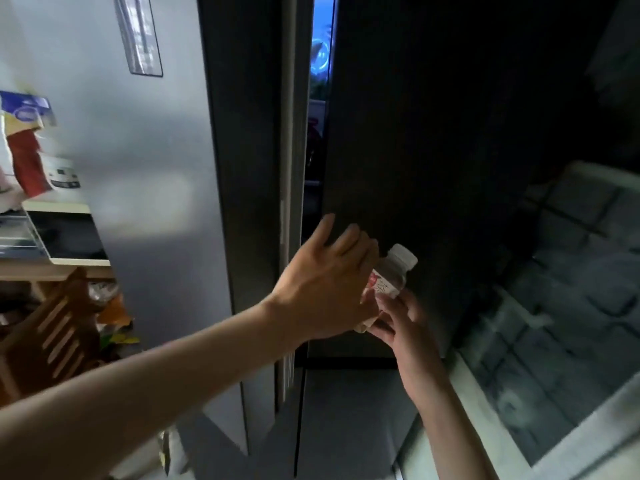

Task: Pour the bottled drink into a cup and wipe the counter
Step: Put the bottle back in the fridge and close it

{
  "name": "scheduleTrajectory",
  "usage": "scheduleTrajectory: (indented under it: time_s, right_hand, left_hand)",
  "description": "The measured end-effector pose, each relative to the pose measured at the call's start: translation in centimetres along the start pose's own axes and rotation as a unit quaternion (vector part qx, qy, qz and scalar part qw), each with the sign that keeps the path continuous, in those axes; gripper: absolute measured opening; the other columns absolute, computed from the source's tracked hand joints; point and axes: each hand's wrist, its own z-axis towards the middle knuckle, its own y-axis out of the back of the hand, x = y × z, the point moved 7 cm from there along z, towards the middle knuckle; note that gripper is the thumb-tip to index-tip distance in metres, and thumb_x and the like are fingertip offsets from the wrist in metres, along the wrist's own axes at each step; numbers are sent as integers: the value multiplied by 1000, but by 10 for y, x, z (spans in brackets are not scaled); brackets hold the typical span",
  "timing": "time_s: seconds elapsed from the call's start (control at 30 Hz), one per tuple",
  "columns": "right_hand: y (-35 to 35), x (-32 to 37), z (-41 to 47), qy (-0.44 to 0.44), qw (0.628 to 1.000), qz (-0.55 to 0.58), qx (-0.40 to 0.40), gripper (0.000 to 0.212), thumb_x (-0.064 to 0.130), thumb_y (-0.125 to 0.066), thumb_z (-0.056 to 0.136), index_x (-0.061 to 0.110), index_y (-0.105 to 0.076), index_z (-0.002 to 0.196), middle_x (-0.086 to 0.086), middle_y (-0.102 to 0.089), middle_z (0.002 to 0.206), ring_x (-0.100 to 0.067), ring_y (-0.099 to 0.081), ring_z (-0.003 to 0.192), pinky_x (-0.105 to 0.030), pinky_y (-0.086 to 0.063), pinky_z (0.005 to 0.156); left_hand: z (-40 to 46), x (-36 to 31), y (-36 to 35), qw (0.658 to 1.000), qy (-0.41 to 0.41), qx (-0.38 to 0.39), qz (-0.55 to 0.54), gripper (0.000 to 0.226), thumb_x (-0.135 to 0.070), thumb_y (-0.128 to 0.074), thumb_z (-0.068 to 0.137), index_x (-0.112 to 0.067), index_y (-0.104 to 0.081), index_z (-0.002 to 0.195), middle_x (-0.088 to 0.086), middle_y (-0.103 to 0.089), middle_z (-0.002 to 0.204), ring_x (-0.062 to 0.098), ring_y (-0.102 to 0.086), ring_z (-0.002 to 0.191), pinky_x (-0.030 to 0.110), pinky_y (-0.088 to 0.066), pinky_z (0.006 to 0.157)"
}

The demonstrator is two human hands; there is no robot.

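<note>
Fingers (384,327) of the right hand (398,327) pinch a clear plastic, white-capped bottle (391,275); beside it, the left hand (322,289) spreads loosely against the dark, smooth fridge door (398,133).

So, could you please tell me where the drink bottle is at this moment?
In the head view, the bottle sits centre-right, held from below by the right hand, partly behind the outstretched left hand, before the dark fridge door.

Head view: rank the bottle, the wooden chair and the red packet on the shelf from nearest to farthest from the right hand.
1. Bottle: held in the right hand, just above its fingers.
2. Wooden chair: lower left, past the fridge doors.
3. Red packet: upper left on the shelf, slightly farther in the image than the chair.
</note>
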Motion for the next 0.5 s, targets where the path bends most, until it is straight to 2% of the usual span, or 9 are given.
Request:
scheduleTrajectory:
  time_s: [0.1,0.17,0.2,0.27,0.3,0.4,0.5]
  right_hand:
    - [18,-30,-2,-31,997,-38,-51,50,31,-82,75,21,-63,120,0,-76,107,-16,-73,102,-29,-61,78]
    - [15,-29,9,-29,998,-22,-42,47,31,-77,74,23,-63,117,5,-77,101,-12,-73,98,-26,-60,75]
    - [9,-26,11,-37,998,-15,-38,48,32,-80,72,24,-63,116,6,-77,100,-11,-73,96,-24,-60,72]
    - [-1,-33,8,-43,999,-22,-17,58,37,-88,64,23,-63,114,3,-77,100,-12,-74,94,-22,-59,69]
    - [-5,-35,8,-41,999,-27,-13,63,42,-86,59,22,-63,114,3,-76,100,-12,-74,94,-21,-59,69]
    - [-12,-36,9,-47,999,-20,-10,65,42,-82,59,18,-63,116,0,-76,102,-13,-74,94,-24,-60,71]
    - [-20,-36,8,-42,999,-15,21,71,46,-82,53,19,-65,116,0,-76,103,-17,-74,97,-27,-61,74]
  left_hand:
    - [11,33,-21,980,-82,90,157,67,-53,-28,99,-4,-39,144,22,-43,146,39,-34,138,62,-15,115]
    - [9,52,-30,954,-94,140,246,64,-49,-28,101,-2,-39,143,27,-40,145,45,-32,137,67,-12,115]
    - [5,57,-32,944,-99,161,271,61,-47,-34,101,-2,-43,139,28,-43,142,48,-33,136,70,-11,114]
    - [-5,56,-32,921,-124,201,311,54,-40,-61,92,-3,-53,131,29,-47,136,55,-32,132,75,-10,110]
    - [-10,57,-31,907,-129,222,334,56,-34,-72,86,-2,-54,129,30,-47,136,57,-31,132,75,-11,110]
    - [-24,56,-22,898,-138,232,348,64,-27,-74,84,5,-48,132,32,-41,140,56,-26,136,72,-10,113]
    - [-39,62,-19,913,-118,203,334,72,-30,-74,83,3,-42,138,30,-38,144,52,-24,139,72,4,114]
